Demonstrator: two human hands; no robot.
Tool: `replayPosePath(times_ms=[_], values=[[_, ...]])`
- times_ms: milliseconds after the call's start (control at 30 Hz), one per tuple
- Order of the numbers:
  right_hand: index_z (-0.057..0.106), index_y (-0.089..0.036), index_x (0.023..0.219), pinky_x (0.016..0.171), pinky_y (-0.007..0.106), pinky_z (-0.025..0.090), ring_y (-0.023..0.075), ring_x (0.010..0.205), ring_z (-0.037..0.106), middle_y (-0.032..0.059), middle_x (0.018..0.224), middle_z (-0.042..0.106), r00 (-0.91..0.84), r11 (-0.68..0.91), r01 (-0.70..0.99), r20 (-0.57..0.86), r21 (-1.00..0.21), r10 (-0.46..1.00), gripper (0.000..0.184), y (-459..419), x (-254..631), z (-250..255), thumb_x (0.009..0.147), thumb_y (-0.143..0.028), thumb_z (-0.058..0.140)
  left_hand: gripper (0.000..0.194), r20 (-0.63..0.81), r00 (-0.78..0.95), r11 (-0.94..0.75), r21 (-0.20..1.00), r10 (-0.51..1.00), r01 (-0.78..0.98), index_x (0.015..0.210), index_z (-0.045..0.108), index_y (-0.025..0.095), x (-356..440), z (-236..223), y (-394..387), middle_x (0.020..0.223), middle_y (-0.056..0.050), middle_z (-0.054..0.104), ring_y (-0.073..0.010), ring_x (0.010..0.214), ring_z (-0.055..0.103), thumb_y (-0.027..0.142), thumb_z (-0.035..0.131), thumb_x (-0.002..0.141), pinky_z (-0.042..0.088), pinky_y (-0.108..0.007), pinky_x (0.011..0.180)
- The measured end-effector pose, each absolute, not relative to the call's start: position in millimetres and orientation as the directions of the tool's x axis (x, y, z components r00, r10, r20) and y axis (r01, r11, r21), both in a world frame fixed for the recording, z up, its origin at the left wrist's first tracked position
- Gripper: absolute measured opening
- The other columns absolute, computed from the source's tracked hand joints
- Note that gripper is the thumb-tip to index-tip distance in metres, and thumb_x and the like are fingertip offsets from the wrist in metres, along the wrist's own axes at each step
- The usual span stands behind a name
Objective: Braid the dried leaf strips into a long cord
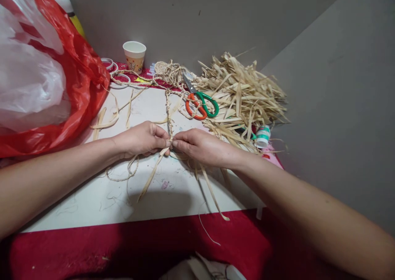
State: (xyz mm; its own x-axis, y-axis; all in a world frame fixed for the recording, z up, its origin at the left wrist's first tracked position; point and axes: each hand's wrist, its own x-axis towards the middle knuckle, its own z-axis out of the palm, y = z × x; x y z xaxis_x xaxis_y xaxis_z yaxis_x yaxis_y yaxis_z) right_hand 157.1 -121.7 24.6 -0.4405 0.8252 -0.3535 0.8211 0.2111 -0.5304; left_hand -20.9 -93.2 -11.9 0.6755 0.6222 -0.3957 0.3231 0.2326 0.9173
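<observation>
My left hand (140, 139) and my right hand (200, 146) meet at the middle of a white board (92, 206), fingertips pinched together on the near end of a braided straw cord (169, 111). The braid runs away from my hands toward a coil of finished braid (168, 72) at the back. Loose pale straw strips (151, 177) hang from under both hands and trail toward the near edge of the board. Both hands are closed on the straw.
A pile of dry straw strips (243, 92) lies at the right, with orange and green scissors (200, 103) against it. A small glue bottle (263, 135) sits nearby. A paper cup (134, 56) and tape rings (119, 80) stand behind. A red and white plastic bag (46, 74) fills the left. Red cloth (123, 247) covers the near edge.
</observation>
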Motion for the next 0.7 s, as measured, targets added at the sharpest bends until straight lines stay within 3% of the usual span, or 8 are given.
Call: replayPosePath(times_ms=[133,300,467,567,700], values=[[0.056,-0.015,0.070,0.054,0.022,0.031,0.0104,0.057,0.044,0.0000,0.061,0.051,-0.459,0.136,0.789,-0.427,-0.599,0.779,0.025,-116,161,24,0.091,-0.024,0.044,0.020,-0.394,0.658,0.215,0.916,0.642,0.338,0.069,0.064,0.012,-19,-11,-94,0.042,0.008,0.032,-0.0034,0.036,0.021,0.028,0.059,0.080,0.012,-0.021,0.036],[0.049,-0.016,0.068,0.042,0.020,0.023,0.0062,0.043,0.030,-0.0054,0.051,0.038,-0.553,-0.208,0.569,-0.558,-0.795,0.619,0.027,-111,167,14,0.090,-0.031,0.047,0.018,-0.364,0.646,0.147,0.919,0.671,0.366,0.074,0.067,0.010,-19,-11,-94,0.048,0.004,0.046,-0.0029,0.039,0.023,0.027,0.059,0.078,0.014,-0.020,0.038],[0.044,-0.015,0.061,0.038,0.018,0.015,0.0038,0.038,0.024,-0.0071,0.046,0.032,-0.544,-0.511,0.352,-0.616,-0.784,0.569,0.028,-110,162,6,0.088,-0.021,0.045,0.021,-0.285,0.660,-0.031,0.905,0.695,0.424,0.078,0.070,0.010,-22,-11,-92,0.061,0.000,0.058,-0.0057,0.051,0.037,0.027,0.058,0.076,0.027,-0.019,0.047],[0.043,-0.015,0.056,0.037,0.018,0.014,0.0035,0.036,0.022,-0.0065,0.043,0.032,-0.509,-0.532,0.294,-0.601,-0.794,0.616,0.029,-112,158,4,0.084,-0.012,0.040,0.023,-0.294,0.680,-0.117,0.864,0.672,0.490,0.082,0.071,0.013,-24,-2,-90,0.063,0.001,0.058,-0.0073,0.053,0.041,0.029,0.056,0.076,0.029,-0.020,0.051],[0.043,-0.016,0.050,0.035,0.019,0.014,0.0038,0.033,0.024,-0.0057,0.038,0.032,-0.424,-0.470,0.293,-0.553,-0.833,0.717,0.028,-118,154,-1,0.077,-0.012,0.043,0.024,-0.327,0.660,-0.241,0.749,0.676,0.617,0.074,0.069,0.015,-26,19,-89,0.055,0.004,0.051,-0.0074,0.049,0.037,0.028,0.051,0.078,0.028,-0.021,0.050]])
